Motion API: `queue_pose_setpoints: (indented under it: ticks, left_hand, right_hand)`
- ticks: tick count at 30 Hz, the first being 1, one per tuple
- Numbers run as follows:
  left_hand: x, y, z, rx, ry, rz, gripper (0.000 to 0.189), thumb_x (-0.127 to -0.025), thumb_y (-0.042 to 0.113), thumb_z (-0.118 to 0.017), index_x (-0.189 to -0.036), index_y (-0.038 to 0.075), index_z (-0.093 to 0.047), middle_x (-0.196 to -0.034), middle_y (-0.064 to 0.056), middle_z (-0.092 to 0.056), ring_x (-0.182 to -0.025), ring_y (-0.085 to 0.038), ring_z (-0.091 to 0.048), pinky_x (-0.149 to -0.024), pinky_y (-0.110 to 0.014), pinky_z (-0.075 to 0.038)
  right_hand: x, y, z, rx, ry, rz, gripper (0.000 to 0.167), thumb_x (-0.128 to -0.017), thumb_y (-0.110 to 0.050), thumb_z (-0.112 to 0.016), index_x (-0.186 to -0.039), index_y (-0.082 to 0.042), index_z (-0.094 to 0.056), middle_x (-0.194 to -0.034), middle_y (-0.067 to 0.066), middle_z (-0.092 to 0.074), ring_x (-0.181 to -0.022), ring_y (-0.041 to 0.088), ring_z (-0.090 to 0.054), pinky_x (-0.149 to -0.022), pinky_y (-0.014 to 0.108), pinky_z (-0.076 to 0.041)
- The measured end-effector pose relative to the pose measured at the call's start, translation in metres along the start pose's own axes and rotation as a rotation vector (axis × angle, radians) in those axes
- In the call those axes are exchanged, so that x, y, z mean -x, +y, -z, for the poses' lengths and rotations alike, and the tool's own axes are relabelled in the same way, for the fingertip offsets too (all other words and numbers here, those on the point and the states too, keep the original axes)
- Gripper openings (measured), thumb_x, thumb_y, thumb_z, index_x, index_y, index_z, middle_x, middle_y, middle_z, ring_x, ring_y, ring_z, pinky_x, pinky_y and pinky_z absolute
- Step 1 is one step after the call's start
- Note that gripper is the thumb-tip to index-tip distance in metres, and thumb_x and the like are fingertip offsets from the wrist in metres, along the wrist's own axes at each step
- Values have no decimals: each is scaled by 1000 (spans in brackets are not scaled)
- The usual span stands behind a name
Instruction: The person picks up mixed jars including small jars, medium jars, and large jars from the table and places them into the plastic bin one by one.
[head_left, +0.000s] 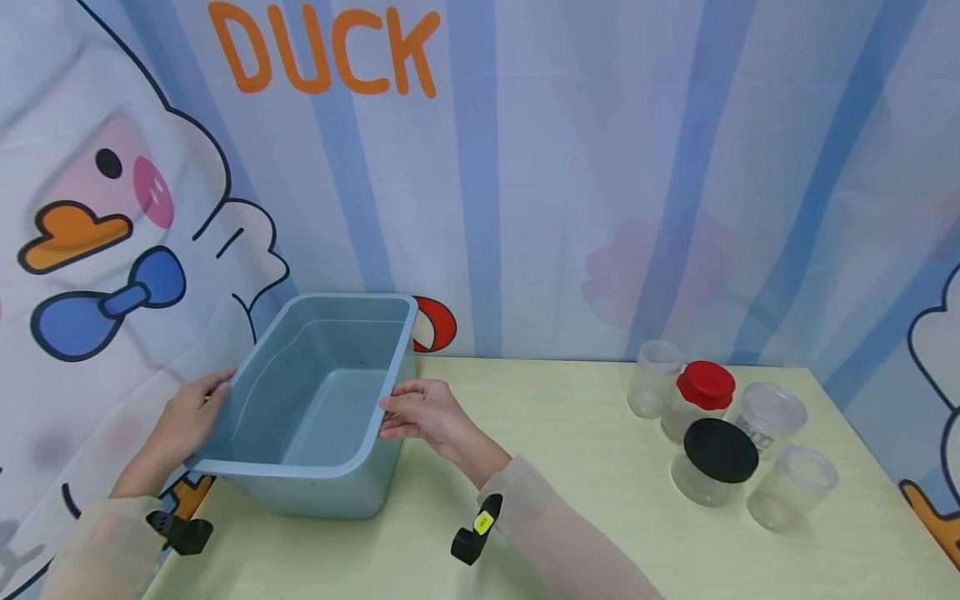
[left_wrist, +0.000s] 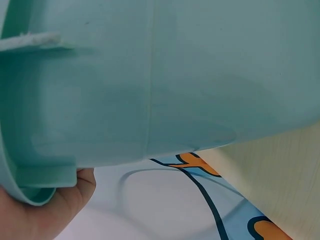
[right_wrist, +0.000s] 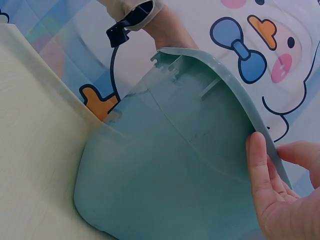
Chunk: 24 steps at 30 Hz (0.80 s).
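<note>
A blue-green plastic bin [head_left: 322, 492] is at the table's left side, its bare inside floor showing. My left hand [head_left: 183, 417] grips the left rim, thumb over the top edge. On the opposite side, my right hand [head_left: 431, 417] pinches the rim between thumb and fingers. From the left wrist, the bin's outer wall [left_wrist: 175, 75] fills most of the view, with part of the left hand [left_wrist: 60, 210] under the rim. The right wrist view has the right hand [right_wrist: 280, 200] with fingers against the outer wall [right_wrist: 160, 175] and thumb across the rim.
At the table's right stand several clear containers: a red-lidded jar [head_left: 705, 385], a black-lidded jar [head_left: 720, 454], and see-through ones such as the front right jar [head_left: 793, 490]. A printed duck curtain [head_left: 525, 167] hangs behind the pale table [head_left: 540, 433].
</note>
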<state>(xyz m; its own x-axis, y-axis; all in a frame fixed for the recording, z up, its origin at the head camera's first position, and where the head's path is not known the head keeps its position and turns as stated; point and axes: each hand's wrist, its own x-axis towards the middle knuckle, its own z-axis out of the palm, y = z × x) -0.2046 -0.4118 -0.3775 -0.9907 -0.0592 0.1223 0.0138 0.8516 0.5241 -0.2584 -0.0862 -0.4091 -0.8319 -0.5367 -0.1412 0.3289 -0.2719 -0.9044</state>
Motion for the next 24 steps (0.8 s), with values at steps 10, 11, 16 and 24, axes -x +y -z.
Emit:
queue_pose_setpoints:
  ticks: [10,11,16,24]
  left_hand:
    - [1,3,1,-3,-7,0,49,-111,17,-27,-142,-21,-33,-137,-46,-37,-121,-62,-42,-94,-70,-40]
    - [1,3,1,-3,-5,-1,49,-111,17,-27,-142,-21,-33,-137,-46,-37,-121,-62,-42,-94,-70,-40]
    - [2,5,0,-3,4,-3,49,-111,17,-28,-141,-21,-34,-137,-46,-38,-122,-62,-41,-95,-70,-39]
    - [1,5,-2,-6,16,-2,49,-111,17,-28,-142,-20,-35,-137,-45,-38,-120,-61,-43,-94,-69,-41]
  right_hand:
    - [0,0,2,3,8,4,17,-93,1,-67,-106,7,-59,-81,13,-69,-63,19,-67,-65,32,-60]
    - [0,0,2,3,8,5,17,-93,1,-67,-106,8,-59,-81,13,-69,-63,19,-67,-66,32,-60]
    - [1,1,3,7,11,10,17,-93,1,-68,-107,7,-60,-82,13,-70,-63,19,-67,-66,33,-61]
    - [2,0,5,17,4,13,17,-93,1,-68,-106,8,-60,-81,12,-70,-63,19,-67,-66,33,-61]
